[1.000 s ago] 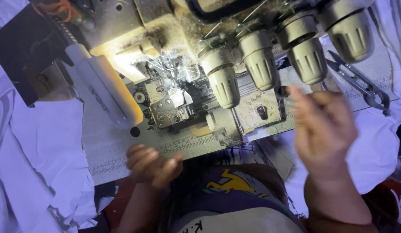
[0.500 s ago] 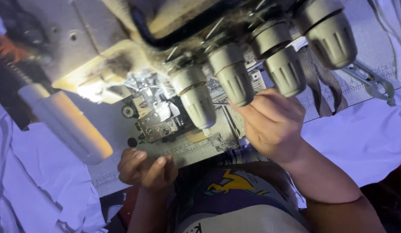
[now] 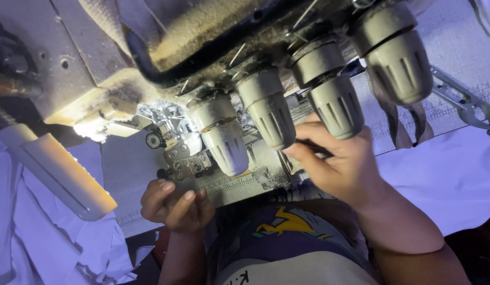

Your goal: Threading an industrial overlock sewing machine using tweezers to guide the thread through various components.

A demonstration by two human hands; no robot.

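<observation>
Curling loosely, the left hand (image 3: pixel 173 206) rests empty at the front edge of the sewing machine (image 3: pixel 202 47), fingers half bent. The right hand (image 3: pixel 337 163) reaches under the machine's four ribbed beige tension knobs (image 3: pixel 226 140), pinching a thin dark object I cannot identify. One white lamp (image 3: pixel 57 171) lies left of the grimy, lint-covered machine.

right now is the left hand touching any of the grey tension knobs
No, the left hand is curled at the front edge of the machine bed, below and clear of the grey tension knobs.
</observation>
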